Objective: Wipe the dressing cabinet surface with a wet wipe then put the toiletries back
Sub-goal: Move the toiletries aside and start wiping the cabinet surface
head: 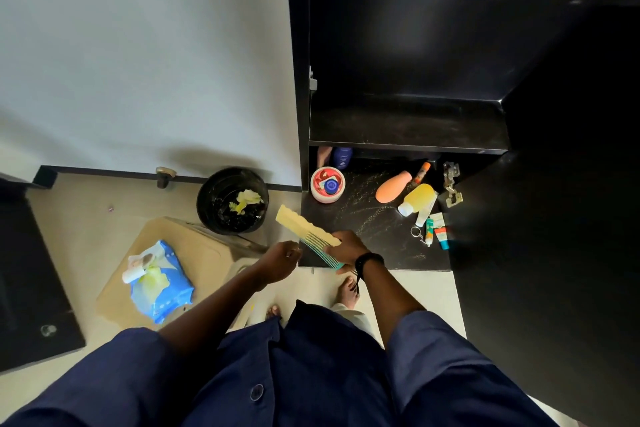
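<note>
We judge the comb (306,235) light, stiff, slightly slick plastic, best held by its spine, as our right hand (347,248) grips it over the desk's (363,218) front corner, left hand (282,262) clenched empty beside it.

A single wide-angle camera sits on the person's head and looks steeply down and a little forward. The navy shirt (311,374) fills the bottom edge, closest to the lens. The black dressing cabinet surface (374,218) lies farther off, right of centre, with the shelf (408,128) above it. The wall (138,45) and floor (86,236) fill the left.
</note>
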`<state>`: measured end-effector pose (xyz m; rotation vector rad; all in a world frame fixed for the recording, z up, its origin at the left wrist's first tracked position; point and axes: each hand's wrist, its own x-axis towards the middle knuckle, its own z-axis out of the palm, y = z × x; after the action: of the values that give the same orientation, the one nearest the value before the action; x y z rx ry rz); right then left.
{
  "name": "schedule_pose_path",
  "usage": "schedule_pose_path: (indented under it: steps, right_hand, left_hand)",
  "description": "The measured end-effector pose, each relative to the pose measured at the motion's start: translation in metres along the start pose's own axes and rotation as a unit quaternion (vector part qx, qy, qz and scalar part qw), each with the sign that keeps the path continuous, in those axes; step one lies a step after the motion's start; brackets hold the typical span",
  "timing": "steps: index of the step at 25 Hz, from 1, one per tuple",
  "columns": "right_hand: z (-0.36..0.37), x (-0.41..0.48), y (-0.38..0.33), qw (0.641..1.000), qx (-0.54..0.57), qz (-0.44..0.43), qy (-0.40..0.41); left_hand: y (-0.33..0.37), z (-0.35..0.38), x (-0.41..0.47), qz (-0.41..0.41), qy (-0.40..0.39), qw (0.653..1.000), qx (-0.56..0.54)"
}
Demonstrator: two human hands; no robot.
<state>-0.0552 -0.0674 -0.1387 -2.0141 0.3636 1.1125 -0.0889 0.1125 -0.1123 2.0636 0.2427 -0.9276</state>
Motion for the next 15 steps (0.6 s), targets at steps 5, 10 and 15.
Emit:
schedule_pose_path:
  steps: [5, 10, 15]
  right_hand:
    - [-0.008, 0.012, 0.019, 0.992, 0.057, -0.006, 0.117]
    - [-0.012, 0.011, 0.033, 0.978, 0.103, 0.020, 0.181]
    - [-0.022, 0.016, 0.048, 0.966, 0.033, 0.019, 0.254]
  left_hand:
    - [0.003, 0.002, 0.005, -0.010, 0.005, 1.000, -0.017]
    - [0.016, 0.008, 0.010, -0.015, -0.013, 1.000, -0.002]
    - [0.036, 0.016, 0.013, 0.002, -0.028, 1.000, -0.014]
